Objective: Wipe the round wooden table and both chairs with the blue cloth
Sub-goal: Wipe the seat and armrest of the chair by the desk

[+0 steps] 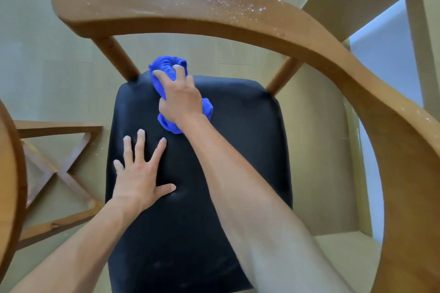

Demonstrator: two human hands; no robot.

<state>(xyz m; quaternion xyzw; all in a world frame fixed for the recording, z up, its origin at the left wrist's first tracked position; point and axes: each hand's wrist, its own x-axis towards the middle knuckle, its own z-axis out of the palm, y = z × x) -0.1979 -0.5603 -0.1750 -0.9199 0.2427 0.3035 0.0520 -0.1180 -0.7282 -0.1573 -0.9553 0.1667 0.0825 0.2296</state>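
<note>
Cloth (166, 74), bright blue and bunched into a crumpled wad, lies on the black padded seat (238, 131) of the chair (214, 9), near the seat's back edge and just beside the left back post. Folds of it stick out past the fingertips at the far end and bulge out on both sides of the wrist at the near end.

Right hand (179, 100) lies on top of the cloth, palm down, fingers curled into the fabric so the grip is closed on the wad; the forearm reaches across the seat from the lower right.

Left hand (140, 173) rests flat on the seat nearer the front, fingers straight and spread, thumb out to the side; its grip holds nothing.

Curved wooden backrest of the chair arcs over the top and sweeps down the right side; pale specks dot its upper surface. Desk (9, 173), round and wooden, shows only as a rim at the left edge, with a crossed wooden frame (59, 171) on the floor beside it.
</note>
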